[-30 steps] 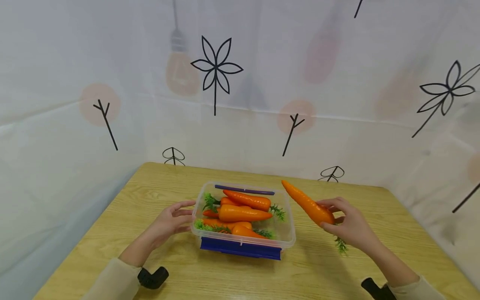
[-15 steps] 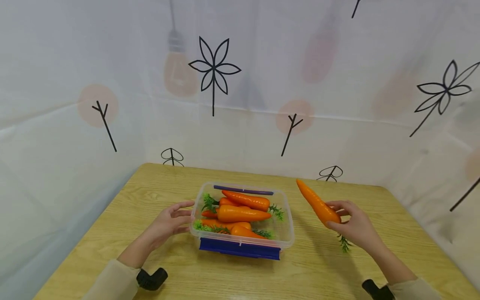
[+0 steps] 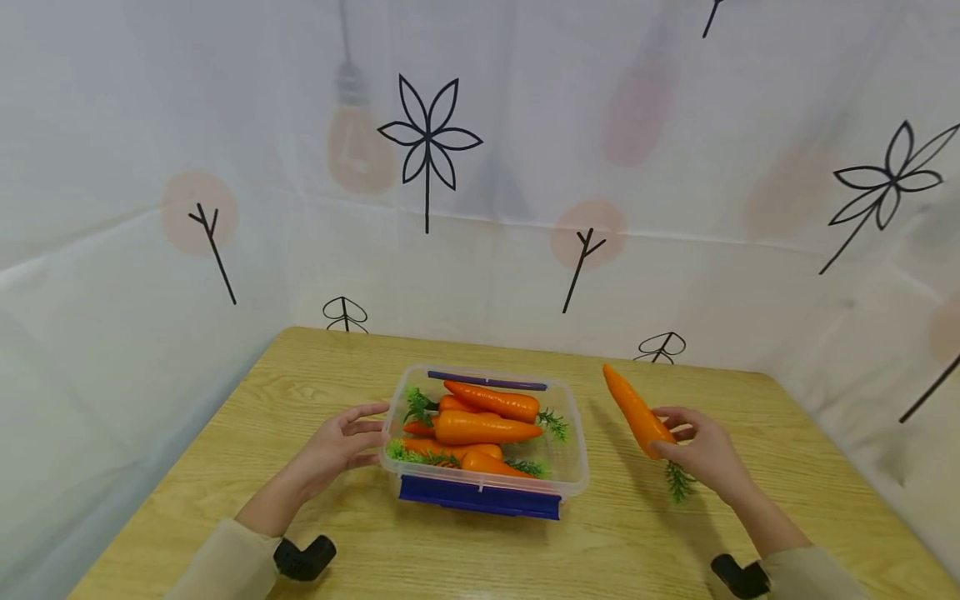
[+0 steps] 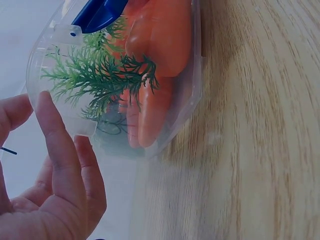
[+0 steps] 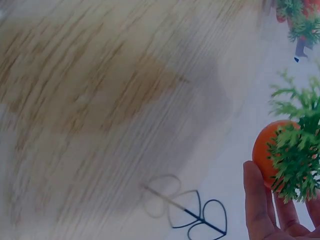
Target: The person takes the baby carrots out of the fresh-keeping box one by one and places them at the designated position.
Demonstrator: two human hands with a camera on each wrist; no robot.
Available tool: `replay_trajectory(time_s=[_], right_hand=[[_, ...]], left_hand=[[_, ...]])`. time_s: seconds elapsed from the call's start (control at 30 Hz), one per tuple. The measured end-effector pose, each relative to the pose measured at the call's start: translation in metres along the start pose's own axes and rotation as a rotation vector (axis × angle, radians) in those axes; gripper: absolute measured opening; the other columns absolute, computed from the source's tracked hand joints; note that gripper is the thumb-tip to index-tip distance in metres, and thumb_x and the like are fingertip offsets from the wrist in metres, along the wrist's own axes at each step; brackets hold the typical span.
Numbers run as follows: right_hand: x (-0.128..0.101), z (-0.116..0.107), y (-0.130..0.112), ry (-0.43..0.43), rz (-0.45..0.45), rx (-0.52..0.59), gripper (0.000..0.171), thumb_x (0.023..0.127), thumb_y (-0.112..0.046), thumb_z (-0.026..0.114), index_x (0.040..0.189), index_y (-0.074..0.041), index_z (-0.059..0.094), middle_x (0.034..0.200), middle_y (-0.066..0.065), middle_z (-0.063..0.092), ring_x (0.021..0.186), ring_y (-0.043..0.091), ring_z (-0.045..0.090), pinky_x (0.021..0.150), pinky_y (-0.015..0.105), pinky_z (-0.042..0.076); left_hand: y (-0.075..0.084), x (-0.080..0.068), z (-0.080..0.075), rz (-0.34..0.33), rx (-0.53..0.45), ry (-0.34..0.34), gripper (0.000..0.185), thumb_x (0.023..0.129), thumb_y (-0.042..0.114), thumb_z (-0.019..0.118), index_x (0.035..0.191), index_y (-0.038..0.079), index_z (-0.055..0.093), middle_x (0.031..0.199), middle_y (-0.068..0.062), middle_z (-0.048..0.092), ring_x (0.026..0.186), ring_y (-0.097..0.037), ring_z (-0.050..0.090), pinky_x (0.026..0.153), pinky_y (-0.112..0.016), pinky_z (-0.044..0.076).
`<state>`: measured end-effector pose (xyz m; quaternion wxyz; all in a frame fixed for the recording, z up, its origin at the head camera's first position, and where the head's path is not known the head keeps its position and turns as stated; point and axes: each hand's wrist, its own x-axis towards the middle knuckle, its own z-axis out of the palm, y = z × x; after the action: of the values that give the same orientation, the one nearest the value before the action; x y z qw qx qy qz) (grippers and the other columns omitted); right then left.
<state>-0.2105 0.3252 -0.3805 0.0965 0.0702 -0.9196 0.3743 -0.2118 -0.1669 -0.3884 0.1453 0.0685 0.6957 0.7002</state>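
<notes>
A clear plastic box (image 3: 573, 475) with a blue front clip (image 3: 480, 497) sits mid-table and holds several orange carrots (image 3: 483, 427) with green tops. My left hand (image 3: 339, 443) rests at the box's left wall (image 4: 75, 120), fingers straight and relaxed, holding nothing. My right hand (image 3: 697, 450) grips one carrot (image 3: 636, 412) by its thick end, to the right of the box, low over the table with its tip pointing up and away. Its green top (image 3: 678, 482) hangs below my hand. The right wrist view shows that carrot's thick end (image 5: 272, 152) and leaves (image 5: 297, 160) beside my fingers (image 5: 257, 200).
The wooden table (image 3: 315, 383) is walled in by a white patterned curtain (image 3: 525, 167) at the back and both sides. Bare tabletop lies to the right of the box and in front of it.
My right hand has carried the carrot to the right, away from the box, and lowered it toward the table. The left hand and the box have stayed put.
</notes>
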Motion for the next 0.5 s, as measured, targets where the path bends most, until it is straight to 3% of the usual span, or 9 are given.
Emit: replay_trajectory(time_s=[0.5], right_hand=[[0.012, 0.013, 0.012, -0.131, 0.115, -0.022, 0.051, 0.081, -0.024, 0.072, 0.121, 0.005, 0.056, 0.099, 0.015, 0.056, 0.082, 0.027, 0.057, 0.061, 0.031, 0.050]], left_hand=[[0.001, 0.000, 0.000, 0.003, -0.008, -0.006, 0.065, 0.087, 0.018, 0.066, 0.140, 0.000, 0.033, 0.132, -0.028, 0.040, 0.101, -0.022, 0.057, 0.081, -0.033, 0.051]])
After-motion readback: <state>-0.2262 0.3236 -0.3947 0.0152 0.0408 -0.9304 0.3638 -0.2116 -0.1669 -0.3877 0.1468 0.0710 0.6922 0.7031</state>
